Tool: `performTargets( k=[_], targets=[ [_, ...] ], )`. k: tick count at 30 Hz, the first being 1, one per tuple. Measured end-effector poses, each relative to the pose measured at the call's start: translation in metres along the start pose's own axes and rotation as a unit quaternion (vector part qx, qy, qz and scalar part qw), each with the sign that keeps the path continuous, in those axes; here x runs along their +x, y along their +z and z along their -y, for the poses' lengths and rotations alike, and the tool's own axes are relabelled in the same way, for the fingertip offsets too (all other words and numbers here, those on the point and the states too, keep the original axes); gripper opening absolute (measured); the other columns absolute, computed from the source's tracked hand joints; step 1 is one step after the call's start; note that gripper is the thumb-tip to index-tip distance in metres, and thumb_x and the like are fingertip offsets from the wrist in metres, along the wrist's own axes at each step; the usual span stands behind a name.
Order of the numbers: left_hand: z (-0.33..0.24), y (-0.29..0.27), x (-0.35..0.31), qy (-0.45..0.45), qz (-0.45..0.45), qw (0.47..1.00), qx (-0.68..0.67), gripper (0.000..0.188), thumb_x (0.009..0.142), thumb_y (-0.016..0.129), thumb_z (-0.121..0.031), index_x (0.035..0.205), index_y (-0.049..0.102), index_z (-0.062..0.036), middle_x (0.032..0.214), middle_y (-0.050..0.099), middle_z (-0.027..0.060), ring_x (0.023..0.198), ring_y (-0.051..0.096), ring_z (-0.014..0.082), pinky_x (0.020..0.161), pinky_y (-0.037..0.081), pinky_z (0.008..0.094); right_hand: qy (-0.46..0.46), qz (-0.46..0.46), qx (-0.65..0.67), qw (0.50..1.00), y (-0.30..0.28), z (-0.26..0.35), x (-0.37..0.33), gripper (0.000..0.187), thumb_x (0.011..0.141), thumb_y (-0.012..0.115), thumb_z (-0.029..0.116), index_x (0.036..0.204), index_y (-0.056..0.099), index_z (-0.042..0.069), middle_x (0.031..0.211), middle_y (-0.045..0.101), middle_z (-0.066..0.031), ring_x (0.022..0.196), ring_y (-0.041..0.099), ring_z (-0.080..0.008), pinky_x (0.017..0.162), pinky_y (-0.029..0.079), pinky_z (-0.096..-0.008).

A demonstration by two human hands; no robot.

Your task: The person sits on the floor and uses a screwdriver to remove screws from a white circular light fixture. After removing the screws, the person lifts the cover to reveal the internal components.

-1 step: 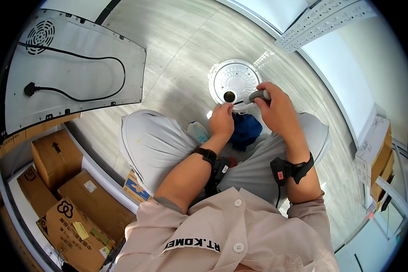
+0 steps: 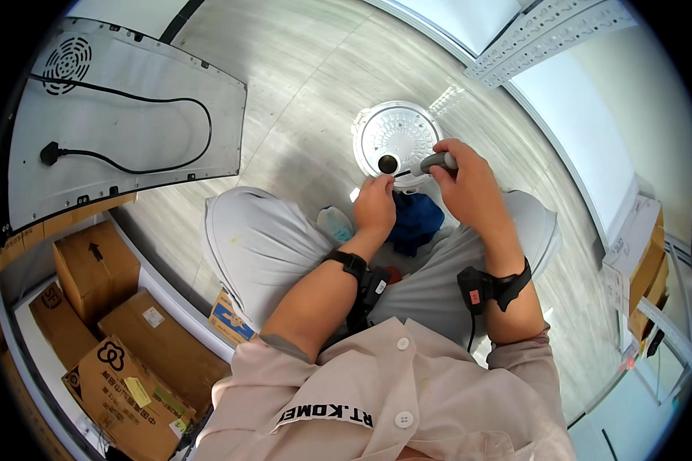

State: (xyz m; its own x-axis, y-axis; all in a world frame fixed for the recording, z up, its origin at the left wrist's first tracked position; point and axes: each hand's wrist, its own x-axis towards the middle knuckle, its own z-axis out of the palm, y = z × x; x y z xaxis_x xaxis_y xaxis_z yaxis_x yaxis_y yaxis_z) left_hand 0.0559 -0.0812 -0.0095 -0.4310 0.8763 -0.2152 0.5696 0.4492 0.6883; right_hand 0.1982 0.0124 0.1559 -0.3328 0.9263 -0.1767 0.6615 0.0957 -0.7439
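A round, pale, shiny part (image 2: 396,127) with a ribbed radial pattern lies on the floor in front of me. Near its edge closest to me is a dark round opening (image 2: 388,164). My right hand (image 2: 473,184) is closed around the grey handle of a screwdriver (image 2: 438,162), whose thin dark shaft points left over the part's near rim. At the tip of that shaft, the fingers of my left hand (image 2: 374,206) are pinched together; whatever they hold is too small to make out. Just below both hands lies a dark blue cloth (image 2: 420,224).
A metal-cased appliance (image 2: 138,92) with a black power cable (image 2: 169,98) stands at the left. Cardboard boxes (image 2: 161,338) fill a shelf at lower left. White shelving with a perforated upright (image 2: 546,42) runs along the right, with another box (image 2: 638,253) there.
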Motion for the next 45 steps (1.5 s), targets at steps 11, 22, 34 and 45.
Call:
performTargets(
  k=[11, 22, 34, 45],
  targets=[
    [0.003, -0.008, 0.001, 0.128, 0.031, 0.987, 0.097, 0.024, 0.092, 0.059, -0.010, 0.108, 0.077, -0.0130, 0.102, 0.071, 0.0112, 0.096, 0.070, 0.0354, 0.081, 0.056, 0.0481, -0.004, 0.002, 0.008, 1.000, -0.004, -0.002, 0.001, 0.026, 0.088, 0.074, 0.010, 0.113, 0.066, 0.005, 0.105, 0.070, -0.0192, 0.097, 0.067, -0.0419, 0.083, 0.053, -0.0472],
    [0.003, -0.007, 0.005, 0.171, 0.006, 0.984, 0.059, 0.014, 0.092, 0.068, -0.009, 0.101, 0.078, -0.0056, 0.095, 0.070, 0.0161, 0.087, 0.069, 0.0386, 0.077, 0.055, 0.0475, -0.024, -0.013, 0.023, 0.999, -0.007, -0.009, -0.002, 0.026, 0.088, 0.074, 0.010, 0.112, 0.066, 0.004, 0.107, 0.070, -0.0200, 0.097, 0.067, -0.0432, 0.082, 0.053, -0.0486],
    [0.005, -0.009, 0.006, 0.194, 0.016, 0.978, 0.074, 0.017, 0.091, 0.066, -0.007, 0.103, 0.078, -0.0061, 0.095, 0.066, 0.0132, 0.093, 0.066, 0.0356, 0.079, 0.054, 0.0473, -0.021, -0.014, 0.027, 0.999, -0.009, -0.007, -0.002, 0.026, 0.088, 0.074, 0.009, 0.112, 0.066, 0.004, 0.105, 0.071, -0.0207, 0.096, 0.068, -0.0431, 0.082, 0.054, -0.0484],
    [-0.001, -0.010, 0.005, 0.161, 0.009, 0.985, 0.054, 0.013, 0.099, 0.064, -0.014, 0.101, 0.074, -0.0058, 0.097, 0.067, 0.0144, 0.090, 0.067, 0.0384, 0.078, 0.054, 0.0489, -0.016, -0.019, 0.025, 0.999, -0.013, -0.005, -0.004, 0.027, 0.088, 0.075, 0.009, 0.113, 0.066, 0.004, 0.105, 0.071, -0.0206, 0.094, 0.068, -0.0433, 0.081, 0.054, -0.0478]
  ],
)
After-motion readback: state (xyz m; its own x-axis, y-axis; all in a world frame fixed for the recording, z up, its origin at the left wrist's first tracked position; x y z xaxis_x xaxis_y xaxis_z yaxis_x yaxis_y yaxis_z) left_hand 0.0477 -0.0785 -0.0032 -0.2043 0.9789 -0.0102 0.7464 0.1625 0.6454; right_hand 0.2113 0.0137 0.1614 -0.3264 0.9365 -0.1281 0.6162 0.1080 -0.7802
